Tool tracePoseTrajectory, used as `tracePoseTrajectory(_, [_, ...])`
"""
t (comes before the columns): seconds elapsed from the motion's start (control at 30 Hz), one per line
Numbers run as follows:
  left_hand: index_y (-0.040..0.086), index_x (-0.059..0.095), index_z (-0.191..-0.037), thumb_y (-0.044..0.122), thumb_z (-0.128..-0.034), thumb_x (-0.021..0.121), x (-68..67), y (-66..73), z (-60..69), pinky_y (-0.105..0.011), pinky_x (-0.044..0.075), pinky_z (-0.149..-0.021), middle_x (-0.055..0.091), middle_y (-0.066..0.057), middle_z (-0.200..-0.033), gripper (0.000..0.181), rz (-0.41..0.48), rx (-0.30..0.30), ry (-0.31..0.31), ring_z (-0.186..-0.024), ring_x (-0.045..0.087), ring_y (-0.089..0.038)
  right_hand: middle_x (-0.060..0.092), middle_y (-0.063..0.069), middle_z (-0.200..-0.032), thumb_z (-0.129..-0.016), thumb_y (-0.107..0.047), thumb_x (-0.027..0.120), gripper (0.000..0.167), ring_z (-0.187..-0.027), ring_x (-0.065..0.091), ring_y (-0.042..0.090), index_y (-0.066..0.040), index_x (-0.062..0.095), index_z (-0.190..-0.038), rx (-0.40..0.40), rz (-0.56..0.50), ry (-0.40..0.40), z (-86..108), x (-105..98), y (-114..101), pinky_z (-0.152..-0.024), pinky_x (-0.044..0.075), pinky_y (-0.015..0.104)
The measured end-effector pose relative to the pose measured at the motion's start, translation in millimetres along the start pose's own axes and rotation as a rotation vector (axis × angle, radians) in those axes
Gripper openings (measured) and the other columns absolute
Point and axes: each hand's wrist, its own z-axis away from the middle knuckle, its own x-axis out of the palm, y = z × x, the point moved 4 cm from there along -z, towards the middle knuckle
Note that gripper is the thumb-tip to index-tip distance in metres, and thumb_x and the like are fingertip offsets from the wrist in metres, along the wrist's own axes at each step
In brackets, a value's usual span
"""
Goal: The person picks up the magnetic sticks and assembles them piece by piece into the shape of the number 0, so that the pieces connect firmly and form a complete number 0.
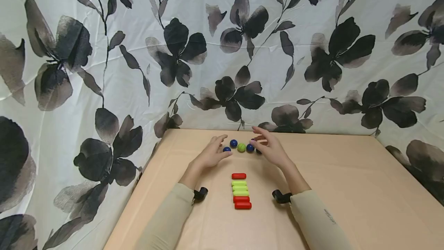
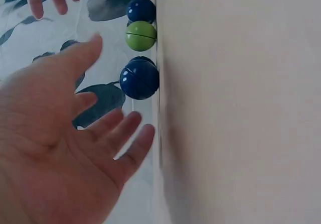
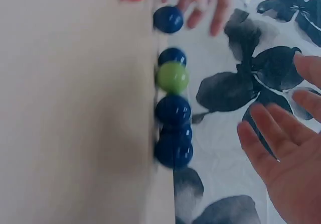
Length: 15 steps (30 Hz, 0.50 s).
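Head view, from the left: the left hand, fingers spread and empty, beside small, glossy dark-blue balls; a glossy lime-green ball among them near the tan table's far edge; red rods and yellow-green rods nearer; the right hand, fingers parted, holding nothing. The balls look hard, light, slippery and apt to roll; pinch around their middles. Right wrist view reveals three blue balls beyond the green, partly covered in the head view.

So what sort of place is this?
Likely an indoor filming setup, though little of the room shows: a flowered cloth hangs behind the table, and two black wrist devices look like cameras.
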Motion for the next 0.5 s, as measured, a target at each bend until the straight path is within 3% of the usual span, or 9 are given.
tracePoseTrajectory(0.2, [0.009,0.053,-0.150,0.024,-0.1027,0.067,4.4,-7.0,-2.0,-0.051,0.045,-0.114,0.058,-0.017,-0.144,0.052,-0.004,0.044,-0.038,-0.133,0.056,-0.033,0.066,0.021,-0.134,-0.099,-0.014,0.072,0.046,-0.113,0.065,0.033,-0.012,0.060,-0.143,0.065,-0.192,-0.196,-4.4,20,2,-0.091,0.056,0.036])
tracePoseTrajectory(0.33, [0.009,0.065,-0.139,0.018,-0.1025,0.067,5.3,-7.9,-2.4,-0.049,0.044,-0.114,0.065,-0.010,-0.138,0.037,-0.009,0.079,-0.047,-0.130,0.058,-0.027,0.069,0.024,-0.127,-0.097,-0.007,0.073,0.035,-0.108,0.066,0.033,-0.004,0.067,-0.131,0.074,-0.197,-0.383,0.5,35,4,-0.093,0.053,0.031])
tracePoseTrajectory(0.5, [0.015,0.070,-0.132,0.017,-0.1015,0.069,5.0,-8.5,0.7,-0.046,0.046,-0.112,0.067,-0.004,-0.133,0.031,-0.013,0.053,-0.069,-0.123,0.059,-0.022,0.073,0.018,-0.117,-0.095,-0.007,0.075,0.028,-0.100,0.067,0.029,0.000,0.071,-0.122,0.098,-0.188,-0.549,10.1,49,6,-0.092,0.054,0.034])
